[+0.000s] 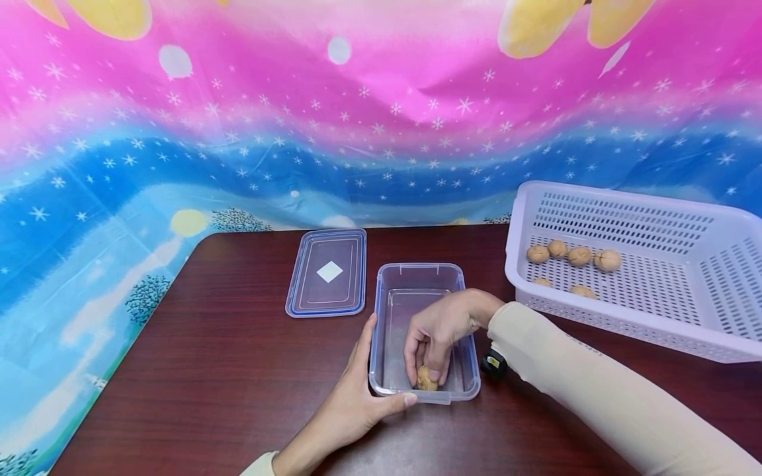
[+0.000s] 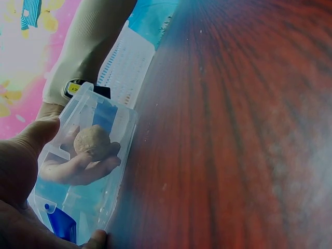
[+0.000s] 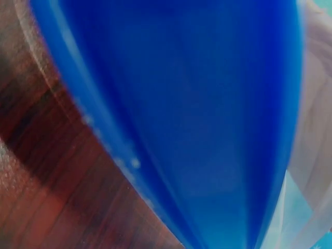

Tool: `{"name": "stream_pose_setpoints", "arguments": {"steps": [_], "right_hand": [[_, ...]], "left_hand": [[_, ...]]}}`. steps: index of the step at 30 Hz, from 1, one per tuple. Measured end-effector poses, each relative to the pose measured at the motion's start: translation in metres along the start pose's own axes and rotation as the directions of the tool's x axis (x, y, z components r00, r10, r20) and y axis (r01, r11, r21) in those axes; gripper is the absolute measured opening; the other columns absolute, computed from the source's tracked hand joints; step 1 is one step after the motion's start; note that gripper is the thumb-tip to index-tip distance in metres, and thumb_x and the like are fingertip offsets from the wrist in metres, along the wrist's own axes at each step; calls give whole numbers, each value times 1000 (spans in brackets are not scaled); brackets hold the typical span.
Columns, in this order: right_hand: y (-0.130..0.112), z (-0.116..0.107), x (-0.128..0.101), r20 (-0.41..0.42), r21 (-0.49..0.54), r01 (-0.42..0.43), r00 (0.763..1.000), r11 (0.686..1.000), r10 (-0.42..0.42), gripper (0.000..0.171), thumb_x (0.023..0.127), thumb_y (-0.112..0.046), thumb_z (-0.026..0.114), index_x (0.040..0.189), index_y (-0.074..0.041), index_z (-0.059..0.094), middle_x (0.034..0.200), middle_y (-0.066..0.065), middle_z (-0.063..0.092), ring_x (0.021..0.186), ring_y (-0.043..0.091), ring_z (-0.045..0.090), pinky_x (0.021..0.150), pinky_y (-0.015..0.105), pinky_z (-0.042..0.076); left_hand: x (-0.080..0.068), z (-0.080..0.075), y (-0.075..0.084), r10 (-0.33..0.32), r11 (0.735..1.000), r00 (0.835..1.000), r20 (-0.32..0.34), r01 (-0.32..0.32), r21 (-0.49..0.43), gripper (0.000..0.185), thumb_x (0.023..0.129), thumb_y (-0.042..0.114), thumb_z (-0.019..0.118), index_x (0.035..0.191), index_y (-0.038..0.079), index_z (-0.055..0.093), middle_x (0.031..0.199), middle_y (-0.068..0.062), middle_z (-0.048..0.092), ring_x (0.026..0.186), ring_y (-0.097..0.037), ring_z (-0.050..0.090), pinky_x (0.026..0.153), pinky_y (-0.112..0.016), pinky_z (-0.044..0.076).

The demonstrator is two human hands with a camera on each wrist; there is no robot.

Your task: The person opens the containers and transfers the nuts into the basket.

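Observation:
A clear plastic food container [image 1: 400,277] stands on the table. My left hand [image 1: 351,390] grips its near left corner, thumb along the front rim and fingers against the left side. Inside it, near the front wall, my right hand [image 1: 437,330] pinches a walnut [image 1: 426,379] between thumb and fingers. Through the container's transparent wall, the left wrist view shows the walnut [image 2: 92,141] with the right fingers [image 2: 67,170] around it. A blue locking flap [image 3: 181,119] fills most of the right wrist view and hides most of that hand.
The container's clear lid [image 1: 327,297] with a blue seal and white label lies behind and to the left. At the right stands a lavender perforated basket [image 1: 607,324] holding several walnuts [image 1: 579,256]. A patterned cloth [image 1: 357,132] hangs behind the dark wood table [image 1: 196,370].

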State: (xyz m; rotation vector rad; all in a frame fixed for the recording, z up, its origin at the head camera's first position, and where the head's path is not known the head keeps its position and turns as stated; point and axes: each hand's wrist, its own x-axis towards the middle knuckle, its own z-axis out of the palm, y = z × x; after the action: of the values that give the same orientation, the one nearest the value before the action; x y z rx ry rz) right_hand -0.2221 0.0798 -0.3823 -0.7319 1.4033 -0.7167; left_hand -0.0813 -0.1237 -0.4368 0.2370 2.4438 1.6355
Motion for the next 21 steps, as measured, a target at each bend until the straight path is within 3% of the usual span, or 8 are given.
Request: {"name": "stream_pose_setpoints", "arguments": {"steps": [10,21], "right_hand": [[0,0,-2,-19,5,20,1000,1000,-20,29,91,10,62,118,11,72,96,4,76,85,10,72,87,32,62],[-4,0,-12,-49,-10,97,994,995,-97,28,89,8,64,117,11,68,99,4,76,91,11,70,88,32,62]], "left_hand": [[0,0,1,-1,1000,1000,1,1,-6,131,74,40,93,168,42,2,174,-9,19,157,-30,26,123,-61,23],[-1,0,0,-4,1000,1000,2,4,-4,131,75,41,93,169,38,3,174,-12,20,156,-31,27,124,-61,22]]}}
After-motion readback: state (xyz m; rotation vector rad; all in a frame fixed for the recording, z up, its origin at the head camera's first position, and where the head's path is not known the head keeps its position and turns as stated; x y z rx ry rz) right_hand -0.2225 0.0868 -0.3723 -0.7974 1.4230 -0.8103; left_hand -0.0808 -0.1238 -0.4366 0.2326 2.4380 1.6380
